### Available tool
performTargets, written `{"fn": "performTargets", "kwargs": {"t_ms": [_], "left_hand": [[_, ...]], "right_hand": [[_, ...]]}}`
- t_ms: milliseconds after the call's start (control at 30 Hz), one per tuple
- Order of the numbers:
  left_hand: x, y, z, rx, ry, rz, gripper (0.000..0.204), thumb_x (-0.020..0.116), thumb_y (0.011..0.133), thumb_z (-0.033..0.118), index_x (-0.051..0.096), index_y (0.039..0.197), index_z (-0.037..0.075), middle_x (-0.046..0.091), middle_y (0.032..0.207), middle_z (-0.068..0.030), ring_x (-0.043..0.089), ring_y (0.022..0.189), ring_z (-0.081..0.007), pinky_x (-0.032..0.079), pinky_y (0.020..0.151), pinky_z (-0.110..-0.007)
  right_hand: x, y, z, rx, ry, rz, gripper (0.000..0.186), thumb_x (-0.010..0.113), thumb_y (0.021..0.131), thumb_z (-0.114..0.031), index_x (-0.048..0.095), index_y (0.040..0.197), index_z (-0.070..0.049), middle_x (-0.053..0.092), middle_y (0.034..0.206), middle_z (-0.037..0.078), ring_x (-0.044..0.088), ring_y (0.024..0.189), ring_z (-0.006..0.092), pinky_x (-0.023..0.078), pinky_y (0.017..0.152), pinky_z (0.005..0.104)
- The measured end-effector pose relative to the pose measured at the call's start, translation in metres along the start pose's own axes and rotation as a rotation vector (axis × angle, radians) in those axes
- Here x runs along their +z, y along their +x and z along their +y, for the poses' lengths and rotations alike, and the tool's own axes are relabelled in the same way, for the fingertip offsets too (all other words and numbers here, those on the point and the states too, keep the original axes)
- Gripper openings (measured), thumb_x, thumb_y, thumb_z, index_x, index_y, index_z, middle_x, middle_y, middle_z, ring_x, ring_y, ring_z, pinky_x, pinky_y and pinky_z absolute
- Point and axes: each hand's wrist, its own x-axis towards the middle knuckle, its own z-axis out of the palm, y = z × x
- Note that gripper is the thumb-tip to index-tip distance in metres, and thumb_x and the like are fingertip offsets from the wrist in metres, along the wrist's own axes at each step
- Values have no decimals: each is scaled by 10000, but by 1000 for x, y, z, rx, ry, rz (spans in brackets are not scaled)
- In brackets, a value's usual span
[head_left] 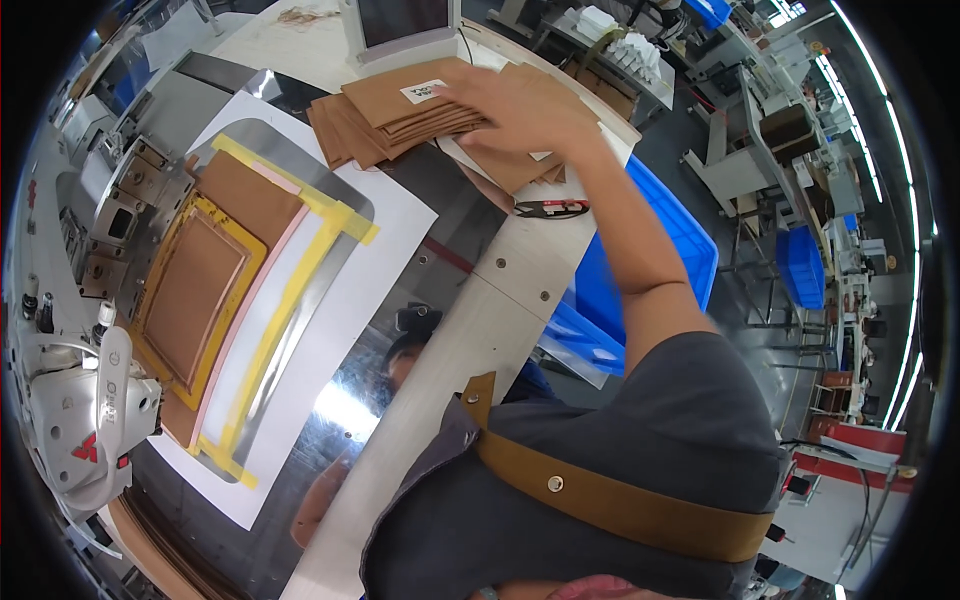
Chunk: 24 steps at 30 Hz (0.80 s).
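My right hand (500, 115) reaches over a stack of brown sheet pieces (370, 110) with a white label, fingers apart and slightly bent, tips at or near the top piece; contact is unclear. More brown pieces (515, 168) lie beneath and right of it, near red-and-black handled pliers (550, 208). To the left, a yellow rectangular frame (205, 230) surrounds a brown panel (188, 300), lying over pink and brown layers and a plate edged with yellow tape, on a white sheet (370, 270). My left hand is not visible.
A white machine head (85, 420) is at left, a screen (405, 22) at the top. A shiny dark plate (420, 295) borders the pale worktop edge (500, 300). Blue bins (670, 245) sit below the right edge. Benches (740, 140) and other equipment stand beyond.
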Motion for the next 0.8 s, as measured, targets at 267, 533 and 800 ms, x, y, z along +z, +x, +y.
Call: {"fn": "performTargets", "kwargs": {"t_ms": [267,533,800], "left_hand": [[50,20,23,204,-53,49,390,594,1063,352,534,1350,95,539,1401,-90,533,1333,-198,390,1196,-403],[104,40,49,161,-216,-646,272,798,884,169,725,1142,123,497,1420,-92,518,1367,-350,444,1110,-615],[241,41,44,-190,-396,-1091,686,810,872,155,575,1516,129,345,1713,-127,408,1508,-404,353,1229,-517]], "right_hand": [[-31,-98,39,93,-491,-211,920,808,751,-14,471,1595,-161,464,1645,88,477,1475,332,406,1237,460],[-14,-81,79,-269,-310,-47,829,698,777,143,549,1532,-164,584,1549,68,544,1408,290,453,1152,432],[19,-85,96,-180,-187,110,754,753,743,85,612,1447,-145,630,1488,44,589,1342,301,501,1126,426]]}}
